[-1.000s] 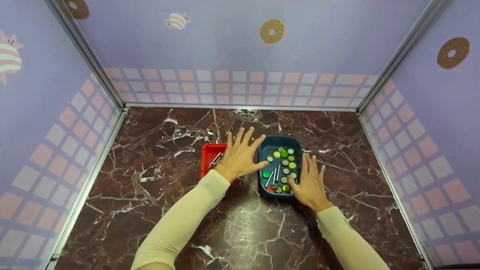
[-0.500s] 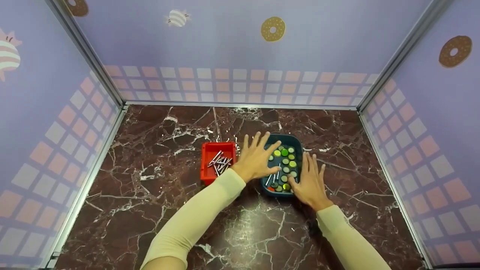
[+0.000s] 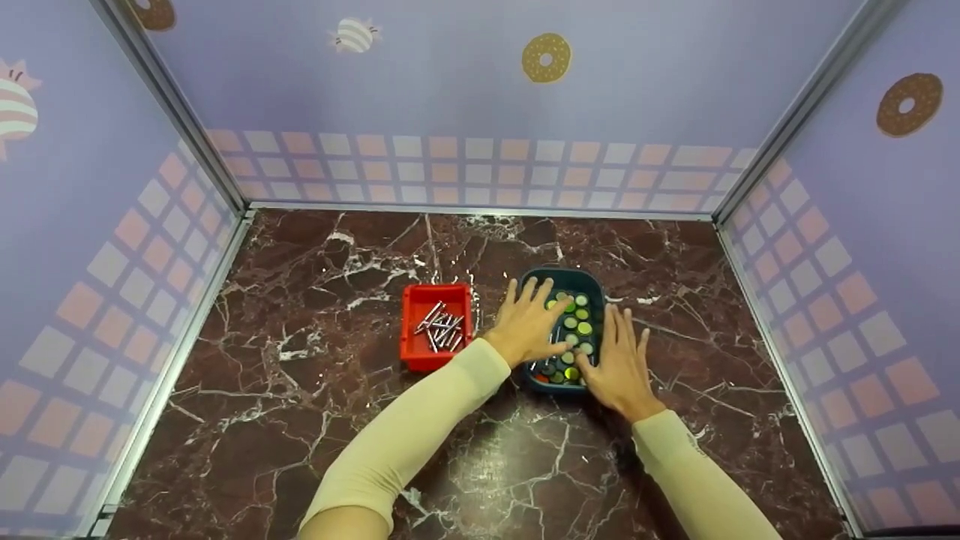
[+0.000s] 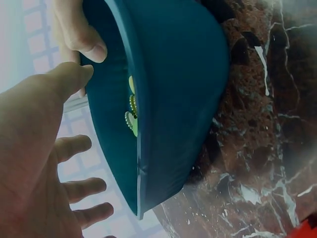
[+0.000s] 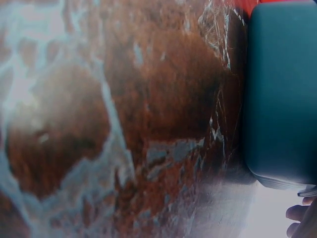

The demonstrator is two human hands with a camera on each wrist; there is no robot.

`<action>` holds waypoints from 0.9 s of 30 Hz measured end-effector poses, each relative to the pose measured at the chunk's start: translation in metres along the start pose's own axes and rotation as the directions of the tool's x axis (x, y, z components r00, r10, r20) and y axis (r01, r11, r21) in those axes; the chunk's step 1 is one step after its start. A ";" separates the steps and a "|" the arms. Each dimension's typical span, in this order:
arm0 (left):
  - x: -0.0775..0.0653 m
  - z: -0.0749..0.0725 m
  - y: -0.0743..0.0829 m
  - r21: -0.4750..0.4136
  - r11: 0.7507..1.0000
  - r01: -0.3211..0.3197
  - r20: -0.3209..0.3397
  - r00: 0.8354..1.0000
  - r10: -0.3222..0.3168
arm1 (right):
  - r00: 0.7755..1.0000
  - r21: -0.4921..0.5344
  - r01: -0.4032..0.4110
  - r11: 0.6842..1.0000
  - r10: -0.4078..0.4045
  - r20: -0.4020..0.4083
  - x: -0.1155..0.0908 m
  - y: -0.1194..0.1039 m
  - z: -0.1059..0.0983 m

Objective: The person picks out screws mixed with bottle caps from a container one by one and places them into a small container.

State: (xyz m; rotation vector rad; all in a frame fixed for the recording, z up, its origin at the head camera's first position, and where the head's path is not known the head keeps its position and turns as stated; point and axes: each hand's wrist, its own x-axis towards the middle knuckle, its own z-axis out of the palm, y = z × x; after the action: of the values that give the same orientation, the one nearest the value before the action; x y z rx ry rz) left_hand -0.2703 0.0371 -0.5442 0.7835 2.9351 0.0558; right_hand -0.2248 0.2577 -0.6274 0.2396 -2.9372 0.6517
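A dark teal bin (image 3: pixel 562 278) stands on the marbled table, with several crown bottle caps (image 3: pixel 583 328) in green, yellow and pale tones inside. My left hand (image 3: pixel 529 326) hovers over the bin's left side, fingers spread, holding nothing; in the left wrist view its fingers are apart beside the rim. At the opposite side my right hand (image 3: pixel 616 367) grips the wall: the thumb (image 4: pixel 94 52) hooks over the rim while the fingers lie along the outside. Thin silvery rods in the bin are mostly hidden under my left hand.
Left of the bin sits a red box (image 3: pixel 424 361) holding several silvery metal rods (image 3: pixel 444 326) that look like screws. Patterned panels (image 3: pixel 480 172) enclose the table at the back and both sides.
My left hand has moved right, from over the red box to over the teal bin, uncovering the metal rods in the box. My right hand has kept its place on the bin.
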 end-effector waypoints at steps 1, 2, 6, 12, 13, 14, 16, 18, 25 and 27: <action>0.001 0.000 0.001 0.001 1.000 -0.001 0.005 1.000 0.001 | 1.000 0.000 0.001 1.000 -0.001 0.000 0.000 0.000 0.000; 0.002 0.001 0.002 0.003 1.000 -0.003 0.010 1.000 0.003 | 1.000 0.000 0.001 1.000 -0.001 0.000 0.000 0.000 0.000; 0.006 0.002 0.005 0.022 1.000 -0.009 0.022 1.000 0.009 | 1.000 -0.003 0.003 1.000 -0.003 -0.001 0.001 0.001 0.000; 0.010 0.006 0.009 0.076 0.997 -0.020 0.038 0.999 0.017 | 1.000 -0.001 0.004 1.000 -0.004 0.000 0.000 0.001 0.001; 0.011 0.007 0.009 0.084 0.996 -0.023 0.038 0.999 0.020 | 1.000 -0.001 0.004 1.000 -0.004 -0.003 0.000 0.001 0.001; 0.011 0.008 0.010 0.092 0.995 -0.026 0.038 0.999 0.022 | 1.000 0.001 0.003 1.000 -0.003 -0.004 0.000 0.001 0.001; 0.013 0.009 0.012 0.106 0.994 -0.029 0.041 0.999 0.025 | 1.000 0.002 0.002 1.000 -0.002 -0.006 0.000 0.001 0.001; 0.014 0.010 0.014 0.110 0.994 -0.029 0.052 0.998 0.023 | 1.000 0.002 0.001 1.000 -0.001 -0.008 0.000 0.001 0.001; 0.024 0.016 0.022 0.084 0.996 -0.021 0.120 0.993 0.010 | 1.000 0.010 0.002 1.000 -0.001 -0.017 0.000 0.000 0.000; 0.025 0.018 0.024 0.079 0.997 -0.018 0.124 0.992 0.008 | 1.000 0.009 0.003 1.000 -0.003 -0.018 0.000 0.000 0.001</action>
State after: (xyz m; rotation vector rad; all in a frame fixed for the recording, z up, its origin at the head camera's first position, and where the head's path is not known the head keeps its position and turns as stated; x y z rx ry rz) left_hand -0.2784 0.0706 -0.5628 0.7867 2.8307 -0.1061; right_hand -0.2245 0.2574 -0.6283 0.2373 -2.9172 0.6634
